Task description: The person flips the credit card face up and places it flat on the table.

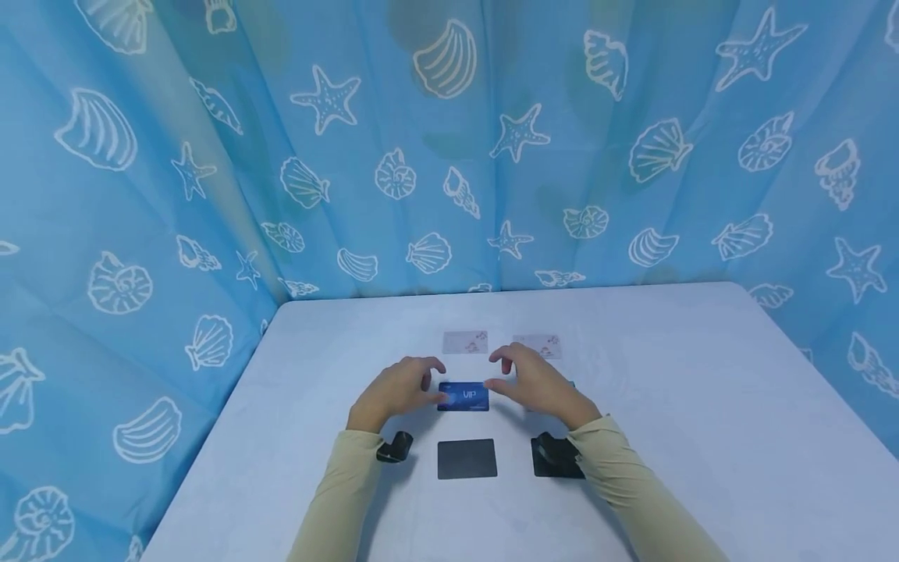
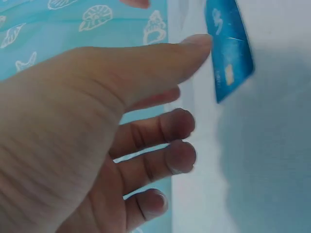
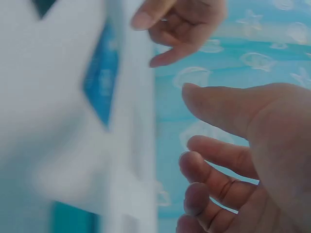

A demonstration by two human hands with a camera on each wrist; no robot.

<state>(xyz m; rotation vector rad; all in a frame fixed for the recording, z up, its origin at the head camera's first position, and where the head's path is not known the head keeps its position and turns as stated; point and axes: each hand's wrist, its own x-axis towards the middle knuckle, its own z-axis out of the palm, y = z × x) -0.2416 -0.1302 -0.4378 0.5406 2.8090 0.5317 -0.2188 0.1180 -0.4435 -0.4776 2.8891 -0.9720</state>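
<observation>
In the head view, the blue card (image 1: pixel 467 401) is being flanked on the table (image 1: pixel 667 375) by the left hand (image 1: pixel 397 392) and the right hand (image 1: pixel 539 385). Both hands are being held loosely bent, thumb apart from fingers (image 1: pixel 424 364), with nothing gripped. Beyond, two pale cards (image 1: pixel 463 342) are lying untouched; nearer, a grey card (image 1: pixel 467 459) and a black card (image 1: pixel 544 462) are lying, the latter partly covered. Two columns are being formed, so the layout is judged well advanced, with only the blue card being attended to.

In the left wrist view, the left thumb is being shown at that card's edge; whether it is being touched cannot be told.

In the right wrist view, a teal card (image 3: pixel 70 218) is being glimpsed below, ungripped; no card is being held.
</observation>
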